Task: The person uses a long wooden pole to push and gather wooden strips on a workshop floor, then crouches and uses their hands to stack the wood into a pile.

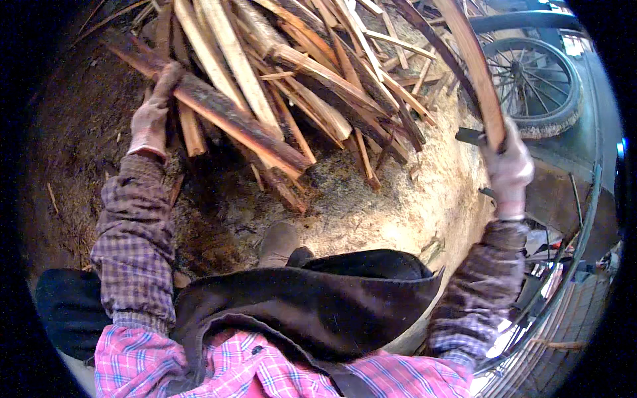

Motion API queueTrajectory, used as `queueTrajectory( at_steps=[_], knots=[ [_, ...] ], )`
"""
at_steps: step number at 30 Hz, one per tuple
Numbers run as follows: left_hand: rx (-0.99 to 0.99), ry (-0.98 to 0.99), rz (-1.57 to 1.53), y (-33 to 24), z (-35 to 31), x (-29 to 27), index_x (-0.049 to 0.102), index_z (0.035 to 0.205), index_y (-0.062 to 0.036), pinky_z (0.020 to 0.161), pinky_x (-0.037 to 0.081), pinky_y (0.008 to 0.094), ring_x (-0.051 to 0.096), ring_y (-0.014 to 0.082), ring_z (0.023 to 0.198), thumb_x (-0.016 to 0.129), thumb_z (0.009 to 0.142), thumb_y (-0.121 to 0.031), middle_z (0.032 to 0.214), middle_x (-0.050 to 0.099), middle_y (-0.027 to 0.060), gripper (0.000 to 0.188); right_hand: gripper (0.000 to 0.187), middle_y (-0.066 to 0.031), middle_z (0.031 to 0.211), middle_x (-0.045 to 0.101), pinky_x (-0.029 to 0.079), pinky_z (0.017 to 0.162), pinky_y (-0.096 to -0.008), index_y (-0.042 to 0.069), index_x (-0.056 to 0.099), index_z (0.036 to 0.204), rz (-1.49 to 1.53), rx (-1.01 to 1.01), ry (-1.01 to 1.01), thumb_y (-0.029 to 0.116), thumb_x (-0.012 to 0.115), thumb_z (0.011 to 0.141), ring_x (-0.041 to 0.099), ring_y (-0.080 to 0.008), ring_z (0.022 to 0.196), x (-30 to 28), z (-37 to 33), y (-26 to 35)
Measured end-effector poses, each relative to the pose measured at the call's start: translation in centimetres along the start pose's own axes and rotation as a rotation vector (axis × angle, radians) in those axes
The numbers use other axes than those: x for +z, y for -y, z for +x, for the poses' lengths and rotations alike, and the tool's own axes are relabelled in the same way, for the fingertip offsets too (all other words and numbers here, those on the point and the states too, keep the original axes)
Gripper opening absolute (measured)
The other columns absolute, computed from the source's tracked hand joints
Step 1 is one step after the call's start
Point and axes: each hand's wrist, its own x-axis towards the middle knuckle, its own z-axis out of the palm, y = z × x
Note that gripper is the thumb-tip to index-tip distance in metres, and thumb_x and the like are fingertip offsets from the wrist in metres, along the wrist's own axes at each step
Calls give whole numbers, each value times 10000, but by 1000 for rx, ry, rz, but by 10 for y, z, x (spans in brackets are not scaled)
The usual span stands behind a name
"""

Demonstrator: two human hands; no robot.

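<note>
My left hand (150, 123), in a pale work glove, is closed around a wooden slab (229, 123) with a dark, rough face. The slab slants down to the right across the near side of a loose pile of split wood (312, 63). Out to the right, my right hand (509, 166), gloved too, grips the lower end of a long wooden strip (481, 69) that rises toward the top edge. Right beside that strip runs a darker strip (446, 50); whether the same hand holds it, I cannot tell.
Sawdust and wood bits cover the ground (391, 212). A spoked wheel (534, 86) with a tyre stands at the far right, under a blue bar (531, 21). My shoe (280, 240) is near the pile, and a dark apron (318, 305) hangs before me. Metal bars (564, 345) line the lower right.
</note>
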Motion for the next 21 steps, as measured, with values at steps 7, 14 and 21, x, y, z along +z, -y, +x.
queueTrajectory(
  at_steps=[7, 14, 21],
  knots=[
    [-20, -37, -117, -5, -9, 7, 335, 1301, -36, 1045, 233, 337, 314, 243, 1212, 498, 844, -380, 1316, 330, 100, 595, 974, -146, 1194, 517, 406, 922, -325, 66, 286, 1343, 712, 68, 403, 284, 823, 559, 506, -207, 1091, 161, -36, 33],
    [-25, -95, -180, -15, -21, 26, 377, 1284, -43, 1029, 262, 334, 362, 232, 1183, 531, 825, -415, 1288, 383, 84, 611, 1074, -185, 1163, 503, 400, 926, -382, 124, 298, 1308, 367, 86, 646, 403, 845, 427, 481, -315, 1098, 199, 0, 52],
    [-44, -168, -210, -32, -47, 50, 419, 1267, -50, 1014, 291, 330, 410, 222, 1155, 563, 806, -450, 1261, 436, 69, 628, 1068, -196, 1091, 525, 387, 919, -423, 96, 259, 1315, 515, -59, 314, 377, 842, 466, 494, -353, 1049, 235, -23, 45]
  ],
)
